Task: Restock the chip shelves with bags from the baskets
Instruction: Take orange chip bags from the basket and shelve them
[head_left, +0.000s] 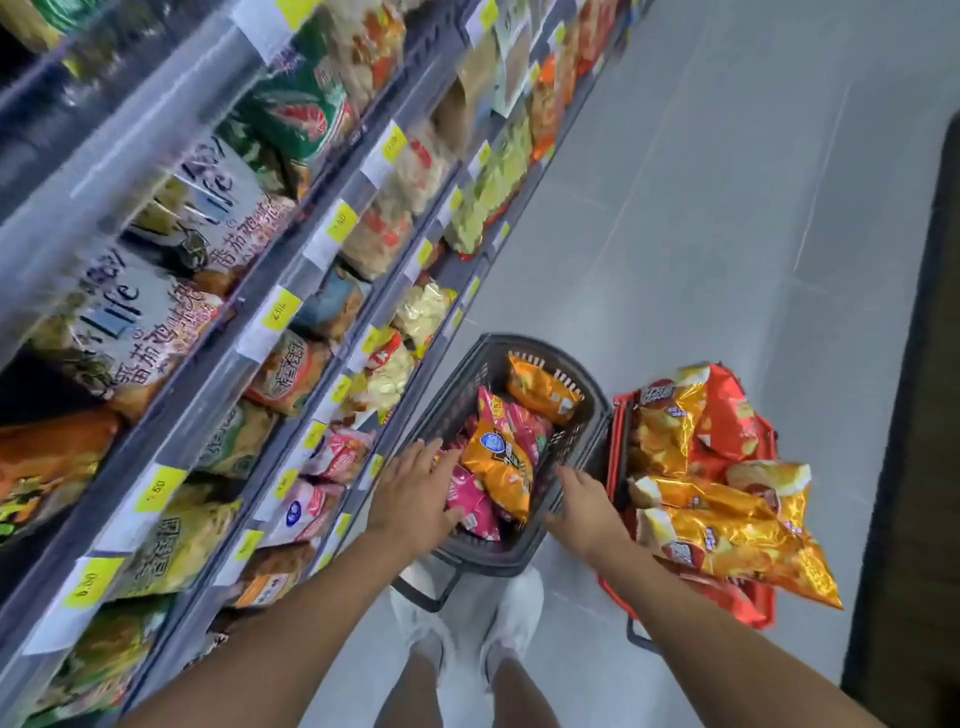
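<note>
Black plastic basket on the grey floor, with pink bags and orange bags of chips inside. Over its near left corner, left hand, fingers straight and spread, thumb touching a pink bag. At its right wall, right hand, reaching down inside; fingertips hidden, so cannot tell if holding something. Just beside the right side of the black basket, red basket heaped with gold and red bags. Left of the black basket, chip shelves, filled, with yellow price tags. At its near end, white shoes.
</note>
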